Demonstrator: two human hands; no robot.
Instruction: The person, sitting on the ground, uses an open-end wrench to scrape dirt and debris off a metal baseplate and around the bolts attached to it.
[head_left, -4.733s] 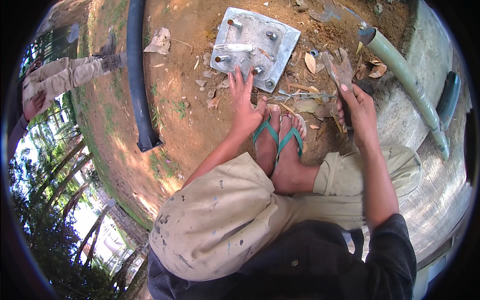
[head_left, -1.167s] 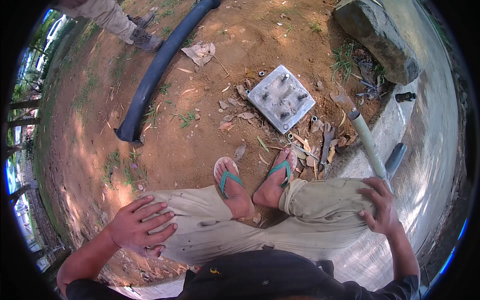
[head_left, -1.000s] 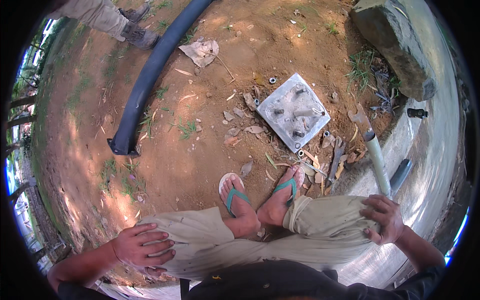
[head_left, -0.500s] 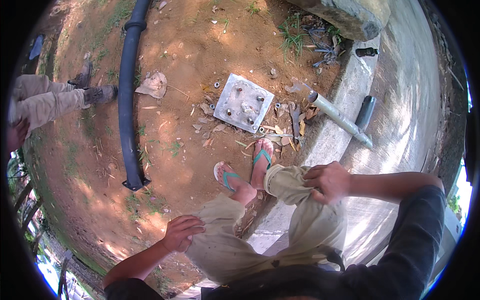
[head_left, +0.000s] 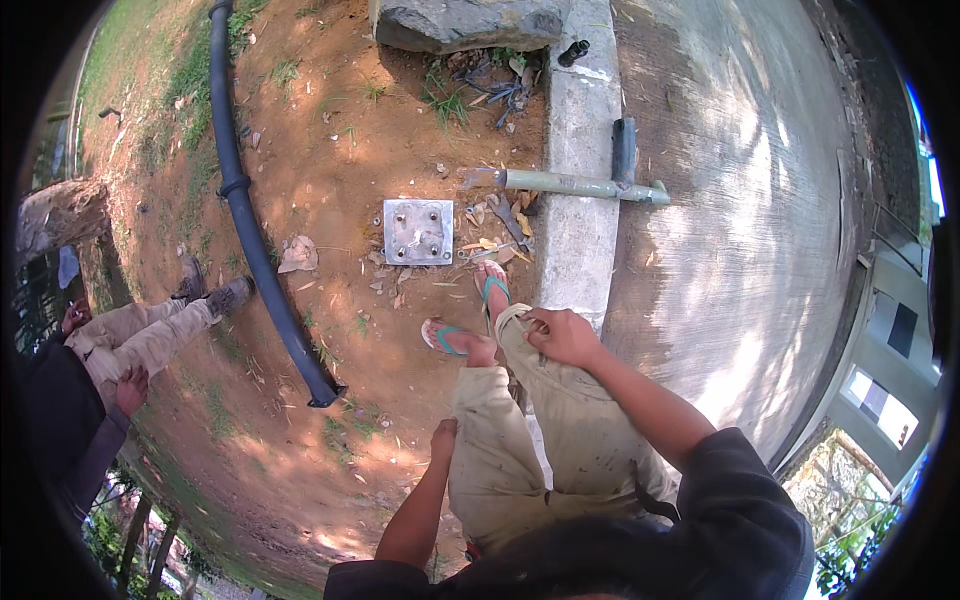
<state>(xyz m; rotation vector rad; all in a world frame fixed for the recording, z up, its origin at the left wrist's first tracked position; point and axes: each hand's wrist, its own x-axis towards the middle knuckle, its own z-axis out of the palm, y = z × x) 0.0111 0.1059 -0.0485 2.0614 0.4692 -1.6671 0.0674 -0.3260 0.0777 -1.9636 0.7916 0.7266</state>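
I am seated, knees bent, in beige trousers point(head_left: 580, 425) and flip-flops with green straps point(head_left: 497, 287). My right hand point(head_left: 562, 335) is closed on the bunched cloth of the right trouser leg, below the knee. At the outer side of the left knee, my left hand point(head_left: 444, 438) is curled against the trouser cloth; its fingertips are hidden. Beyond my feet a square grey metal plate point(head_left: 418, 232) lies on the soil, with several bolts standing up from it. Neither hand touches the plate.
A pale green pipe point(head_left: 565, 184) crosses the concrete kerb point(head_left: 580, 245), beside a short dark pipe point(head_left: 624, 150). A long black flanged pole point(head_left: 228, 140) lies to the left. Beyond it sits another person in beige trousers point(head_left: 150, 340). A large stone point(head_left: 470, 25) lies at the far side.
My view has turned, so the plate, pipes and pole appear shifted. My left hand has moved from the top of the knee to its outer side. My right hand still holds the trouser cloth.
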